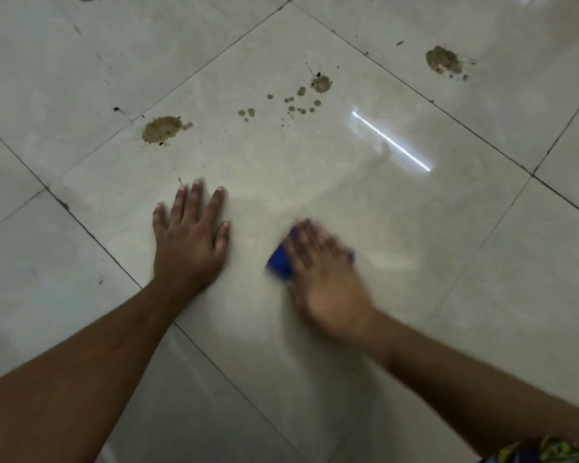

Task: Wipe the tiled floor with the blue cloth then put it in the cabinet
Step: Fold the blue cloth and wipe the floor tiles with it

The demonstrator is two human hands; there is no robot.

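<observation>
Forearms reach out; the left hand [189, 238] braces spread flat while the right hand [321, 265], blurred, presses the blue cloth [279, 260] down. Sweep firmly toward the brown splatters [161, 128] beyond the left hand.

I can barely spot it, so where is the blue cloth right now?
In the head view the blue cloth lies on the tiled floor just right of centre, mostly covered by the right hand, with the left hand flat beside it.

Both bare forearms reach forward from the bottom of the view. The left hand [189, 240] lies flat, palm down, with its fingers spread. The right hand [325, 275] is motion-blurred, palm down, fingers pressed on a blue cloth [281, 259].
</observation>
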